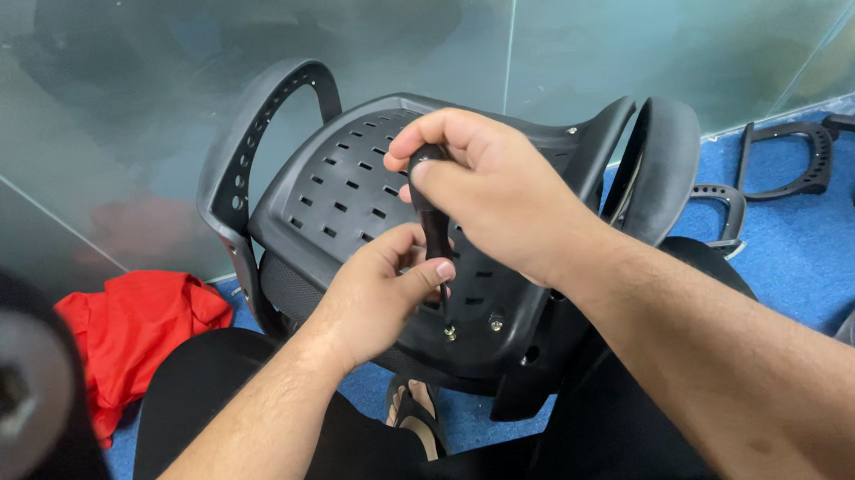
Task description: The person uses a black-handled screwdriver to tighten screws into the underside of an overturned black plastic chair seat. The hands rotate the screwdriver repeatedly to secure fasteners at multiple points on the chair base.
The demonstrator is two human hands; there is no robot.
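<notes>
— What is the biggest thing in front of you?

— A frosted glass wall (118,111), smooth and grey-green, rising from a blue carpet floor (809,243) with a fine nap. Against it leans the black plastic seat shell (344,191), propped on my lap: hard, matte, curved like a shallow tray and pierced with rows of short slots. Looped armrests (249,132) stand at its sides.

— And smaller things?

— A crumpled red cloth (133,326) lies on the floor to my left, soft and folded. Spare black armrest loops (793,154) rest on the carpet to the right. Two bright metal bolts (472,327) sit low in the shell.

— How are your hands set?

— My right hand (489,186) comes over from above, wrist bent, fingers wrapped tight round the black handle of a tool (433,215) that stands upright against the slotted face. My left hand (381,293) reaches up from below, thumb and forefinger pressed together near the tool's lower end; I cannot tell what they pinch, since the tip is hidden.
</notes>
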